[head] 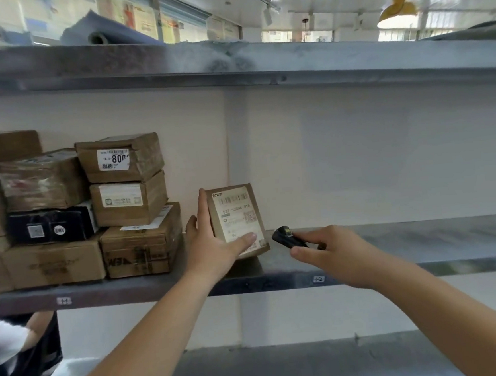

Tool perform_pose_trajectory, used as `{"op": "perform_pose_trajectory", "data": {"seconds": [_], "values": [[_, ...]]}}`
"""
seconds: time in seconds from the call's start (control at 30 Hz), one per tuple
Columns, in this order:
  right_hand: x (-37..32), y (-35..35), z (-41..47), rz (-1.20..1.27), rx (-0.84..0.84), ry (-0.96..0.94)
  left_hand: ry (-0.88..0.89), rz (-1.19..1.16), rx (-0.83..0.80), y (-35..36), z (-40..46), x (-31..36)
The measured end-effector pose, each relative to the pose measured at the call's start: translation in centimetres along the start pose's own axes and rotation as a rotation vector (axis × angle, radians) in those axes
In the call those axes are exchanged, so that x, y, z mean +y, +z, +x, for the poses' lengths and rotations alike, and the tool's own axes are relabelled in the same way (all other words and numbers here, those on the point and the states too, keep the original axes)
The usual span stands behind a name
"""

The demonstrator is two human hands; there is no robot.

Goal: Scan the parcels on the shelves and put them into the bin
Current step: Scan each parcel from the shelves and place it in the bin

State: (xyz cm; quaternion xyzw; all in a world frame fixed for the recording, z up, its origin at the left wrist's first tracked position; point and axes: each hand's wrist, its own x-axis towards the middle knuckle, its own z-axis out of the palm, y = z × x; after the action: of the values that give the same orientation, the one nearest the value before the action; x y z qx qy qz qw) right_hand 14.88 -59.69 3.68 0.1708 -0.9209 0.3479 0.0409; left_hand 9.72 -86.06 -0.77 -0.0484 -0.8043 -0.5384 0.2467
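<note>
Parcel (237, 218) upright — shelf (422, 233) rightward bare

The small parcel (237, 218) is showing brown cardboard under a pale cream label printed with black barcodes and grey text, while the scanner (287, 237) beside it is looking plain black. The stacked boxes (128, 194) are showing tan and darker brown cardboard with white labels in black print, one black box (51, 225) among them is carrying small white stickers, and the lowest one is bearing black lettering. The shelf (394, 253) is appearing dull grey with mottled darker patches, the wall (357, 155) behind is glowing cream to white, and a yellow lamp (398, 6) is hanging above.
</note>
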Motion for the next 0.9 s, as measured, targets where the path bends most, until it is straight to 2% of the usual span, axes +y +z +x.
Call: {"op": "perform_pose_trajectory", "data": {"seconds": [0.13, 0.37, 0.53, 0.9], "values": [[1.0, -0.4, -2.6, -0.049, -0.059, -0.021, 0.113, 0.114, 0.012, 0.8, -1.3, 0.4], [3.2, -1.7, -6.5, -0.185, -0.062, -0.008, 0.223, 0.320, -0.018, 2.5, -2.4, 1.6], [4.3, -2.7, -8.6, -0.242, -0.083, 0.015, 0.259, 0.394, -0.043, 3.0, -3.1, 2.9], [5.5, -5.2, -13.0, -0.349, -0.133, 0.045, 0.255, 0.496, 0.021, 4.2, -4.7, 4.3]]}}
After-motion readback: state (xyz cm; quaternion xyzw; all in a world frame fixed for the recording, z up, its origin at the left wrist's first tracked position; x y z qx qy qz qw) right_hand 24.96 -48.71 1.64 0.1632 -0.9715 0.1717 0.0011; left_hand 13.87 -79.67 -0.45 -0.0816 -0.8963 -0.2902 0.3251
